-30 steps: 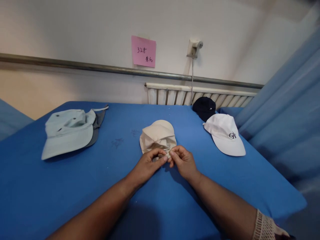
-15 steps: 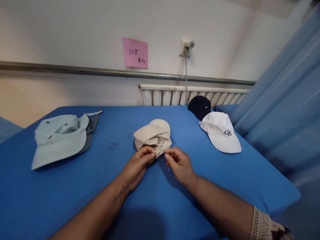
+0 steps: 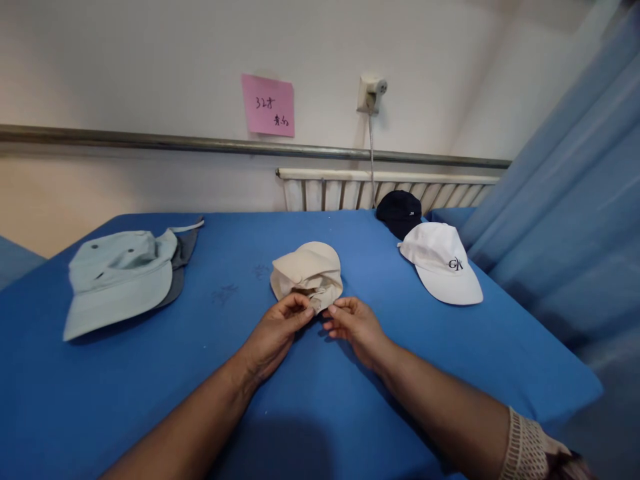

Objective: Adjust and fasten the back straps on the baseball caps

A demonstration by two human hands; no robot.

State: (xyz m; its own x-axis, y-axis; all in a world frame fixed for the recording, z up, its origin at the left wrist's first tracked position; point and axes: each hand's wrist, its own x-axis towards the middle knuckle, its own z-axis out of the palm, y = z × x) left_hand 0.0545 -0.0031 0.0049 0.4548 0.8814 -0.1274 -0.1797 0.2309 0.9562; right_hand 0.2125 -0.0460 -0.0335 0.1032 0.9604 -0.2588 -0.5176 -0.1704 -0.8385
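A beige baseball cap (image 3: 307, 267) lies in the middle of the blue-covered table (image 3: 240, 413), its brim pointing away from me and its back strap toward me. My left hand (image 3: 277, 333) pinches the strap end at the cap's near edge between thumb and fingers. Just to the right, my right hand (image 3: 355, 327) grips the same near edge with thumb and forefinger, its other fingers loosely curled. The strap's fastening is small and partly covered by my fingertips.
A pale blue-grey cap (image 3: 120, 273) rests on a darker grey cap (image 3: 179, 280) at the left. On the right, a white cap (image 3: 440, 260) sits before a dark navy cap (image 3: 400, 212). Behind are a radiator (image 3: 330, 193) and metal rail (image 3: 200, 143); a blue curtain (image 3: 565, 200) hangs at right.
My right hand has shifted slightly left and its thumb now presses on the cap's strap edge. The cap's near end sits a little lower and flatter. The other caps have stayed put.
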